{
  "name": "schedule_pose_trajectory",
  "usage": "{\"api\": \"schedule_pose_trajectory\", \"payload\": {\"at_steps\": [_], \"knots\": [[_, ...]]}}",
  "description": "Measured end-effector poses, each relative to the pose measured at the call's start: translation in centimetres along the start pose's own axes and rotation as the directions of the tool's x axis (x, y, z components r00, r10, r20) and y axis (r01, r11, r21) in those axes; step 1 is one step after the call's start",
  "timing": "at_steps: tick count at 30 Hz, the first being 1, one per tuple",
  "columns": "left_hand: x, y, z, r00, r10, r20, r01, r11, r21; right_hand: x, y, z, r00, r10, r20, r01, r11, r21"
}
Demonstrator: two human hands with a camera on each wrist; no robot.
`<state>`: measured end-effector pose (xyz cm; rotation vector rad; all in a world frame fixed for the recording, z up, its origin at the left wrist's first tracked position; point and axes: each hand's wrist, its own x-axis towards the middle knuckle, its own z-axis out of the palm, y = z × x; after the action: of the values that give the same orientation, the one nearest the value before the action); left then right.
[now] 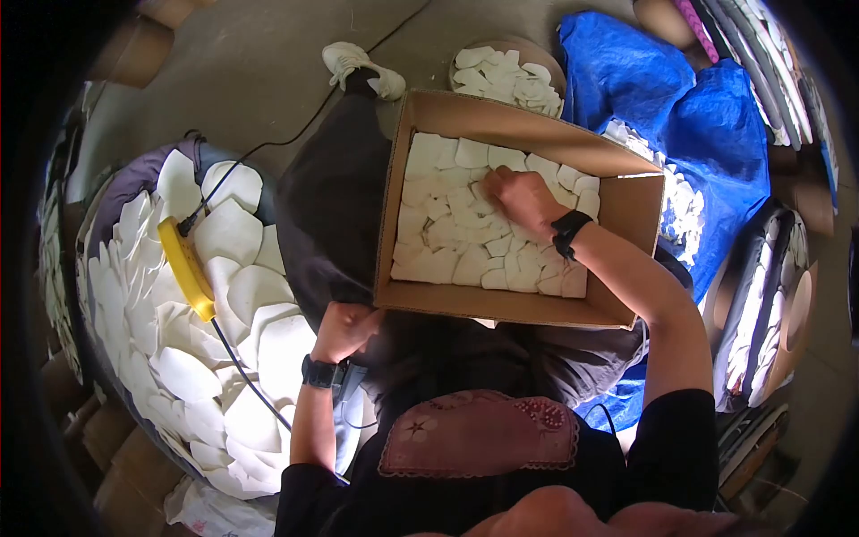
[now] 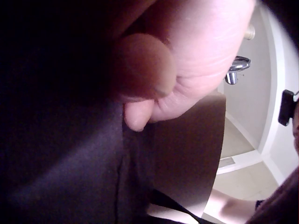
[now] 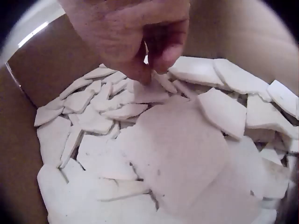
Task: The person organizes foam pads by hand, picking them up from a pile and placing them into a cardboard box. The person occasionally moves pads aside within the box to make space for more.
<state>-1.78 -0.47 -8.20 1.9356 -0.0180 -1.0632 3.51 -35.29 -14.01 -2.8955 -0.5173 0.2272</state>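
Observation:
White flat, irregular pieces point(image 1: 465, 210) point(image 3: 177, 154) cover the bottom of a cardboard box point(image 1: 510, 309) point(image 3: 28, 60) on the person's lap. Inside it, the right hand point(image 1: 523, 201) point(image 3: 135, 32) reaches down, thumb and fingertips pinching the edge of a small piece near the box's far side. Beside the box's near left corner, the left hand point(image 1: 344, 331) point(image 2: 187, 51) rests loosely curled against the dark trousers point(image 2: 70, 158). In the left wrist view the box's brown side point(image 2: 187, 149) stands beside its fingers; no held object shows.
At the left a large round container holds big white petal-like pieces point(image 1: 242, 295), with a yellow device point(image 1: 186, 268) and its black cable over them. A round tub of white pieces point(image 1: 506, 80) stands beyond the box, beside blue sheeting point(image 1: 626, 72). Stacked items line the right.

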Motion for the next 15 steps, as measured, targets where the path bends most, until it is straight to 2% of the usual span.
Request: {"api": "schedule_pose_trajectory", "payload": {"at_steps": [2,4,5,7,11,13,15], "knots": [[0.0,-0.1,0.0,1.0,0.01,0.0,-0.01,1.0,0.001,-0.2,-0.3,0.1,0.999,0.028,0.023,-0.028,1.0,0.005],[0.2,-0.2,0.1,1.0,0.016,0.0,-0.016,1.0,0.005,-0.6,0.1,-0.1,0.995,0.042,-0.095,0.002,0.908,0.418],[0.2,-0.2,0.1,1.0,0.016,0.0,-0.016,1.0,0.003,-0.7,0.4,-0.2,0.995,0.041,-0.094,0.002,0.909,0.416],[0.1,-0.1,0.0,1.0,0.019,-0.002,-0.019,1.0,0.018,-0.6,1.0,-0.3,0.984,0.158,0.081,-0.178,0.889,0.421],[0.0,0.0,0.0,1.0,0.026,-0.007,-0.025,0.999,0.042,-0.4,1.1,0.2,0.994,0.108,0.003,-0.101,0.912,0.397],[0.1,-0.1,0.0,1.0,0.023,0.001,-0.023,0.999,0.041,-0.3,1.1,0.3,0.996,0.092,-0.01,-0.086,0.962,0.259],[0.1,-0.3,-0.1,1.0,0.028,0.011,-0.029,0.999,0.022,-0.4,1.1,0.2,0.994,0.107,0.02,-0.109,0.974,0.2]]}}
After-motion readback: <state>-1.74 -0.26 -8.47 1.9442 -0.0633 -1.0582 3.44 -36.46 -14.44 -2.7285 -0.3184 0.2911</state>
